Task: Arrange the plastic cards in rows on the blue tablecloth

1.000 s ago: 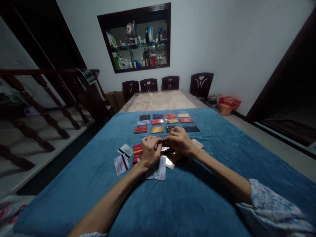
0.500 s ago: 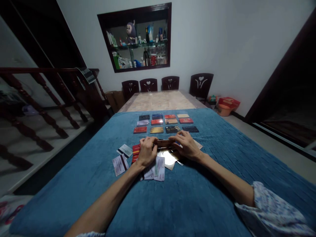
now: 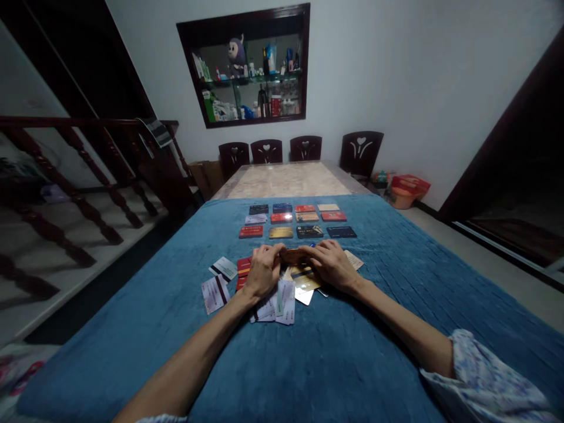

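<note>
My left hand (image 3: 263,271) and my right hand (image 3: 333,264) pinch the two ends of a brownish-gold card (image 3: 292,255), held up on edge over a loose pile. Whether it is one card or a small stack, I cannot tell. Just below it lies a gold card (image 3: 312,283) with a dark stripe. White cards (image 3: 287,302) fan out in front of my left hand, and red cards (image 3: 243,268) show partly behind it. A pale card (image 3: 353,259) sticks out beyond my right hand. My fingers hide part of the pile.
Several cards lie in three rows beyond my hands, among them a gold card (image 3: 281,233) and a black card (image 3: 309,232). Two striped cards (image 3: 215,294) rest at the left. A blue cloth (image 3: 154,305) covers the near table; chairs (image 3: 305,148) stand behind.
My right hand has come slightly lower and its fingers have moved in along the held card. The bright glare on the gold card beneath has faded. The view has shifted a little.
</note>
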`<act>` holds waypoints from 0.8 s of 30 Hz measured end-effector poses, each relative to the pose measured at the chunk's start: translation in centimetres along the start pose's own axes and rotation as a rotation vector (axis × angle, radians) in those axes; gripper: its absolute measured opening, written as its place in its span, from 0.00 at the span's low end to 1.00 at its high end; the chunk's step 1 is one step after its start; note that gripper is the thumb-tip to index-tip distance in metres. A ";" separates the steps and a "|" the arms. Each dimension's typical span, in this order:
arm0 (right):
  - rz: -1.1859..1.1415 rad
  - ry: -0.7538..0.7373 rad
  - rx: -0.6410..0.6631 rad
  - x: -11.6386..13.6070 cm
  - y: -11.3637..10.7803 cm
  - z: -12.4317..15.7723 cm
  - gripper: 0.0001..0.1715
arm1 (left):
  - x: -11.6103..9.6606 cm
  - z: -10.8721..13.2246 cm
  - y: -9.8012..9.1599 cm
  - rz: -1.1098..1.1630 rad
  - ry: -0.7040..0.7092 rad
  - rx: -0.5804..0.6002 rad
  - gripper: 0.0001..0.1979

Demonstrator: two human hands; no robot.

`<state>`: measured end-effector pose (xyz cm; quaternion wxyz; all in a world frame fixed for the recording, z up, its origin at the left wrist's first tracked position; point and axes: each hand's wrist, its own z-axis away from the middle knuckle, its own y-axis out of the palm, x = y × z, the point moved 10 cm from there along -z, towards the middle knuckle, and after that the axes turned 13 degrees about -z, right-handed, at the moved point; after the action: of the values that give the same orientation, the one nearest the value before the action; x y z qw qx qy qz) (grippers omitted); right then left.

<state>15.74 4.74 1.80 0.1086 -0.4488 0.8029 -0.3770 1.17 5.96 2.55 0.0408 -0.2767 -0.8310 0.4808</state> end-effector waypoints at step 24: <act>0.075 0.040 0.028 -0.5 0.6 -1.5 0.28 | 0.3 -1.0 -0.2 -0.045 -0.011 -0.014 0.17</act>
<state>14.93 6.08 2.34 0.1128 -0.4091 0.8158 -0.3928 1.12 6.79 3.20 0.0454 -0.2555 -0.8406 0.4755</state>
